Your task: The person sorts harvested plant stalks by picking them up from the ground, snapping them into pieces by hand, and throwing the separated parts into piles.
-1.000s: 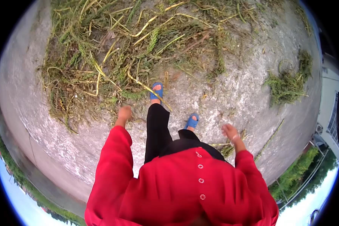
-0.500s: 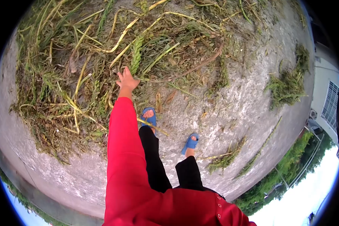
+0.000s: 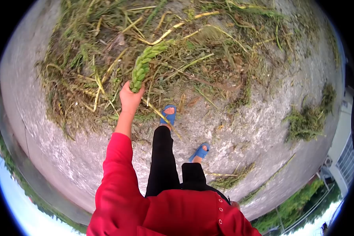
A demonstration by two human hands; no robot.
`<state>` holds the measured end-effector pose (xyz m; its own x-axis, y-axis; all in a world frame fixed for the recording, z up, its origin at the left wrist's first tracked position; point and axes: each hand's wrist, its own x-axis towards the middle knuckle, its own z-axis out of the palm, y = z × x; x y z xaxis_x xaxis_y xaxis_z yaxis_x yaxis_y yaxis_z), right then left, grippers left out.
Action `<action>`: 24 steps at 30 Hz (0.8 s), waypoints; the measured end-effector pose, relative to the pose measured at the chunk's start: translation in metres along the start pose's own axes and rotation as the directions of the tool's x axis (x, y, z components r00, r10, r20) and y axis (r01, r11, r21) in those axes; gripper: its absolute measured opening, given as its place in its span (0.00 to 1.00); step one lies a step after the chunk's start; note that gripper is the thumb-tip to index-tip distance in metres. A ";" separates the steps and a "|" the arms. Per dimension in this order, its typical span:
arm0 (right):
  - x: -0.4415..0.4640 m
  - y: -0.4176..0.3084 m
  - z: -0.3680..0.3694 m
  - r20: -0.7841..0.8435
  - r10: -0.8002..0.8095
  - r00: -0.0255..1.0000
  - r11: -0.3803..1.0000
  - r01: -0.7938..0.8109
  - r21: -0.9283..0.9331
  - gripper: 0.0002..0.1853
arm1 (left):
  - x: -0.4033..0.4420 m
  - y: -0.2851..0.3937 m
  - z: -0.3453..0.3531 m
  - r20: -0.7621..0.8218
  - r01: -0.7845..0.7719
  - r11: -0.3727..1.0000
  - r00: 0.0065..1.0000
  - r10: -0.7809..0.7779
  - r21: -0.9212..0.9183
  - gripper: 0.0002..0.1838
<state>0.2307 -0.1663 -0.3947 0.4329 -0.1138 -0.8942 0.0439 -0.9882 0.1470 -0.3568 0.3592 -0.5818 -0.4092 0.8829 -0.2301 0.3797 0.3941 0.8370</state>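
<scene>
My left hand [image 3: 130, 97] is closed around the base of a green pod-covered stalk [image 3: 141, 67], which looks like a sesame top. Its thick, overlapping pods point up and to the right, raised over the litter of cut plants. Under and around it lie wilted leaves and yellow stems [image 3: 161, 37]. Of my right hand [image 3: 235, 204], only a small skin-toned patch seems to show beside the right hip; its fingers are hidden.
My feet stand in blue slippers [image 3: 168, 113] on rough concrete [image 3: 240, 129], one beside a yellow stem. Small plant heaps [image 3: 308, 118] lie to the right, with more scraps nearer [image 3: 234, 179]. A pale building [image 3: 344, 145] stands at the far right.
My left hand was spread open beside the green pod-covered stalk. Now it grips the stalk's base and has lifted it, drawn back a little towards me. The view has shifted slightly.
</scene>
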 end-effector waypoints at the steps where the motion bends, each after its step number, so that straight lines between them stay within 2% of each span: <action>1: 0.005 -0.023 0.000 0.022 -0.087 0.996 0.996 0.088 -0.031 0.15 | -0.016 0.023 -0.013 -0.037 -0.013 0.998 0.999 0.015 0.055 0.15; 3: 0.003 -0.067 0.001 0.065 -0.257 0.964 0.962 0.262 -0.078 0.14 | -0.045 0.047 -0.024 -0.039 -0.131 0.952 0.988 0.147 0.276 0.14; 5: 0.001 -0.095 0.000 0.119 -0.439 0.890 0.886 0.451 -0.106 0.14 | -0.082 0.102 -0.028 0.021 -0.204 0.914 0.977 0.210 0.351 0.14; 7: -0.004 -0.110 -0.004 0.159 -0.563 0.811 0.806 0.581 -0.111 0.13 | -0.121 0.170 -0.030 0.122 -0.215 0.919 0.975 0.184 0.331 0.14; 9: -0.009 -0.115 -0.010 0.166 -0.601 0.782 0.775 0.621 -0.114 0.13 | -0.168 0.227 -0.020 0.235 -0.369 0.885 0.922 0.308 0.286 0.13; 10: -0.027 -0.135 -0.008 0.127 -0.504 0.854 0.849 0.517 -0.110 0.13 | -0.187 0.247 -0.014 0.253 -0.368 0.882 0.920 0.299 0.295 0.14; 12: -0.010 -0.134 -0.019 0.137 -0.508 0.850 0.848 0.522 -0.091 0.15 | -0.212 0.286 0.000 0.303 -0.397 0.865 0.902 0.307 0.306 0.15; 15: 0.011 -0.138 -0.030 0.158 -0.683 0.713 0.730 0.676 0.101 0.16 | -0.260 0.350 0.008 0.310 -0.440 0.853 0.883 0.353 0.281 0.14; 16: 0.003 -0.145 -0.033 0.167 -0.726 0.667 0.682 0.729 0.052 0.17 | -0.280 0.373 0.013 0.322 -0.483 0.845 0.857 0.403 0.230 0.15; 18: -0.001 -0.152 -0.039 0.212 -0.860 0.464 0.489 0.868 0.087 0.16 | -0.311 0.417 0.027 0.374 -0.583 0.794 0.784 0.495 0.172 0.18; 19: -0.014 -0.161 -0.044 0.251 -0.870 0.424 0.438 0.899 -0.001 0.17 | -0.332 0.438 0.034 0.403 -0.623 0.769 0.747 0.529 0.145 0.19; 20: -0.030 -0.166 -0.048 0.259 -0.914 0.313 0.338 0.939 0.056 0.19 | -0.358 0.465 0.038 0.465 -0.636 0.767 0.707 0.533 0.087 0.19; 21: -0.034 -0.171 -0.050 0.229 -0.962 0.151 0.148 0.989 -0.028 0.22 | -0.377 0.496 0.042 0.519 -0.652 0.757 0.658 0.546 0.030 0.19; 22: -0.046 -0.178 -0.054 0.200 -0.977 0.072 0.062 0.997 -0.055 0.26 | -0.391 0.522 0.052 0.522 -0.609 0.772 0.606 0.600 -0.181 0.16; 23: -0.078 -0.183 -0.066 0.182 -0.983 0.012 -0.008 0.994 -0.106 0.35 | -0.407 0.545 0.061 0.525 -0.523 0.763 0.557 0.644 -0.381 0.14; 24: -0.083 -0.190 -0.070 0.112 -0.989 -0.100 -0.114 0.986 -0.122 0.39 | -0.426 0.579 0.053 0.568 -0.468 0.792 0.554 0.609 -0.392 0.12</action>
<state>0.2498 0.0381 -0.3186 -0.1878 0.9768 -0.1031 0.5313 0.0127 -0.8471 0.0815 0.2248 -0.0261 0.4753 0.8742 0.0999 0.1668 -0.2010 0.9653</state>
